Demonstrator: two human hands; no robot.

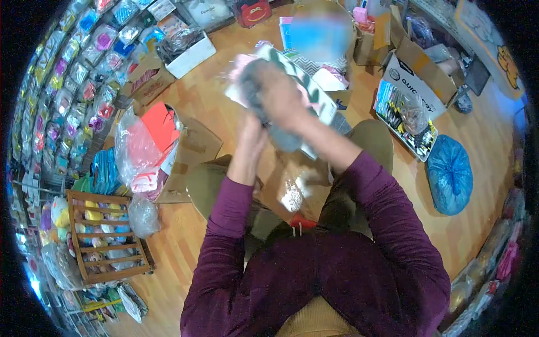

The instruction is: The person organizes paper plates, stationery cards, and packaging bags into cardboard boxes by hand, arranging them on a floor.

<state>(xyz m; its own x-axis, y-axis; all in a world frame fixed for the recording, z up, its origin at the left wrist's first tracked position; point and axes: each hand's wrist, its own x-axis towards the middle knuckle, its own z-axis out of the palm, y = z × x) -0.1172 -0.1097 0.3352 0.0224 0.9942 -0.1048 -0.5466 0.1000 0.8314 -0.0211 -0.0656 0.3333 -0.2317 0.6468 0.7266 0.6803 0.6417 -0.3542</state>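
A flat white piece with dark green leaf shapes and pink areas (303, 78) is tilted in front of me, above my knees. My right hand (283, 100), blurred by motion, is closed on a soft grey cloth (252, 81) pressed over its left side. A grey fold of the same look (285, 140) hangs below. My left hand (251, 132) comes up under the cloth at the lower left edge of the piece, its fingers hidden behind the cloth.
An open carton with red and clear plastic (193, 151) stands left of my knees. On the right lie a tray of pens (412, 126), a tied blue bag (449, 175) and a Quic-lettered carton (407, 84). A wooden slatted crate (106, 238) and packed shelves (84, 84) line the left.
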